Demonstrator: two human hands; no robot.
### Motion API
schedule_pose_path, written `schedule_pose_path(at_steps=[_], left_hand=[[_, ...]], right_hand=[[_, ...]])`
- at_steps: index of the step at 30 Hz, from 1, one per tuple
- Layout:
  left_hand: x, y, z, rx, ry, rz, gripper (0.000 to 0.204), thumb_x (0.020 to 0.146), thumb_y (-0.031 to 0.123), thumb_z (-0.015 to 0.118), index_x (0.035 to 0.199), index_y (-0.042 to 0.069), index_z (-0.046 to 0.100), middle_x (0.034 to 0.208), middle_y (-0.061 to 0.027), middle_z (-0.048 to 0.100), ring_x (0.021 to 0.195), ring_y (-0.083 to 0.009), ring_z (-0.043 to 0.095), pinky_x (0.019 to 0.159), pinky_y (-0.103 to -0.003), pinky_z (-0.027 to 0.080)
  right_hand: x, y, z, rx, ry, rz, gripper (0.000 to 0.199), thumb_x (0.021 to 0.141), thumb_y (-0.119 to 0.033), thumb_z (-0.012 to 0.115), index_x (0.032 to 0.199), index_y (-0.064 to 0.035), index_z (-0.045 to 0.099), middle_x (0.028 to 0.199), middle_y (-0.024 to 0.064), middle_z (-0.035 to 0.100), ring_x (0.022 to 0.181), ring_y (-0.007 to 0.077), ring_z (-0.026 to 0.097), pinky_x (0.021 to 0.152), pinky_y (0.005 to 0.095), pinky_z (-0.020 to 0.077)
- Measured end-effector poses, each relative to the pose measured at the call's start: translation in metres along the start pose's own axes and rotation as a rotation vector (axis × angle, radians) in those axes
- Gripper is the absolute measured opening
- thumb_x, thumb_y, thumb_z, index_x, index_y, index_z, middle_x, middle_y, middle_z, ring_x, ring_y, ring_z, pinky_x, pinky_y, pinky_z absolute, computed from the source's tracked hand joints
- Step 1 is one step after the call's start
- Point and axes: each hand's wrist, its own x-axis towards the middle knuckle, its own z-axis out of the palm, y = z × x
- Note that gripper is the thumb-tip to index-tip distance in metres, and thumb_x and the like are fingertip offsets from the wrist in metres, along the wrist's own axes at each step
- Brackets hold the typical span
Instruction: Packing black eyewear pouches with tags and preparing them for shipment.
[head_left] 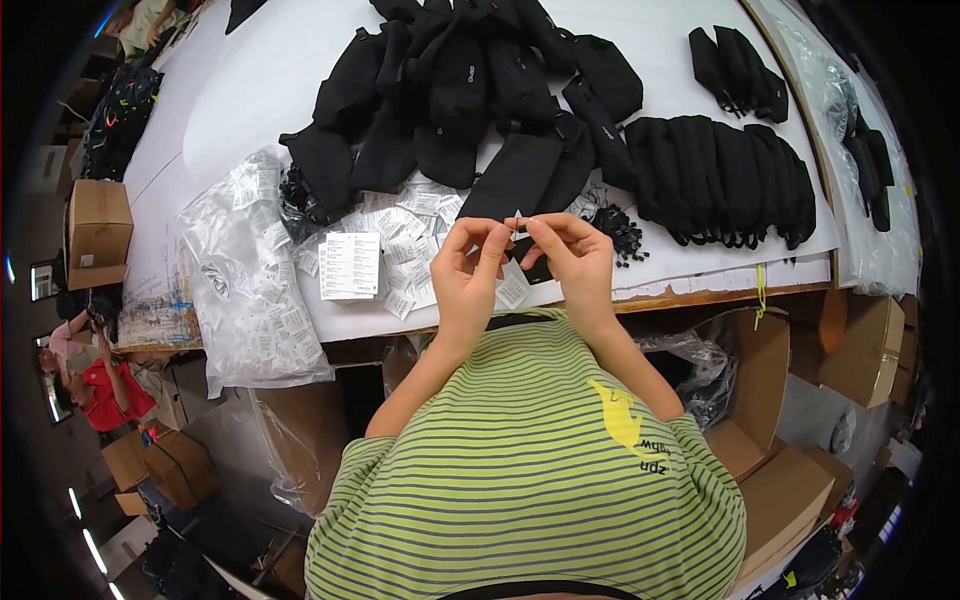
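At the edge of the white desk (700, 265), you hold a small white tag (516, 229) up between both hands. The fingers of your left hand (468, 262) pinch its left side, and those of your right hand (572, 255) are pressed together on its right, thumb against forefinger. The tag sits just above a scatter of loose white tags (410, 240), with a heap of black pouches (470, 90) behind and a neat row of black pouches (725, 180) to your right. You appear to be mid-way through readying one tag, perhaps threading a fastener from the small black pile (618, 228). The next move likely calls for a steady pinch and a pouch brought within reach.
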Motion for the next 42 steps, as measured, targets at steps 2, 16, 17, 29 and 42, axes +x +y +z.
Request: schedule_pose_path(at_steps=[2, 16, 17, 29, 42], left_hand=[[0.001, 0.0, 0.0, 0.006, -0.018, -0.003, 0.015, 0.09, 0.017, 0.061, 0.089, 0.003, 0.059, 0.075, 0.0008, 0.058, 0.062, -0.002, 0.048, 0.052, -0.016, 0.036], [0.009, -0.017, -0.011, -0.306, -0.259, -0.149, 0.019, 0.087, 0.008, 0.062, 0.094, 0.006, 0.044, 0.072, -0.0006, 0.051, 0.058, -0.008, 0.05, 0.049, -0.019, 0.038], [0.009, -0.019, -0.013, -0.315, -0.3, -0.156, 0.02, 0.087, 0.01, 0.063, 0.094, 0.006, 0.045, 0.072, -0.0007, 0.051, 0.057, -0.0077, 0.05, 0.048, -0.019, 0.037], [0.017, 0.002, -0.007, 0.088, -0.43, -0.127, 0.011, 0.088, 0.011, 0.061, 0.084, 0.001, 0.063, 0.079, -0.0004, 0.064, 0.058, -0.0021, 0.047, 0.051, -0.017, 0.034], [-0.008, 0.022, 0.018, 0.326, -1.05, -0.035, 0.011, 0.083, 0.012, 0.065, 0.082, 0.001, 0.065, 0.079, -0.0023, 0.06, 0.068, -0.0109, 0.052, 0.058, -0.023, 0.042]], right_hand=[[-0.001, 0.001, 0.002, -0.012, 0.001, -0.016, 0.016, 0.086, -0.01, 0.064, 0.093, 0.0047, 0.065, 0.091, 0.01, 0.069, 0.062, 0.0085, 0.059, 0.061, 0.02, 0.0481], [-0.007, 0.0, -0.001, -0.188, -0.026, -0.163, 0.01, 0.084, -0.009, 0.066, 0.079, -0.0006, 0.064, 0.074, 0.0003, 0.058, 0.056, 0.0034, 0.051, 0.051, 0.0173, 0.0372], [-0.008, -0.001, -0.001, -0.21, -0.057, -0.164, 0.01, 0.085, -0.01, 0.065, 0.079, -0.0012, 0.063, 0.074, -0.0002, 0.058, 0.057, 0.0035, 0.052, 0.052, 0.0172, 0.0388], [0.009, -0.009, -0.04, -0.234, -0.04, -0.031, 0.014, 0.088, -0.014, 0.06, 0.085, -0.0008, 0.065, 0.065, -0.0023, 0.057, 0.059, 0.0032, 0.05, 0.054, 0.0183, 0.0402], [0.022, 0.049, -0.075, -0.163, -0.159, 0.282, 0.026, 0.087, -0.025, 0.063, 0.09, 0.0013, 0.064, 0.081, -0.0009, 0.062, 0.064, 0.0041, 0.052, 0.058, 0.0177, 0.0409]])
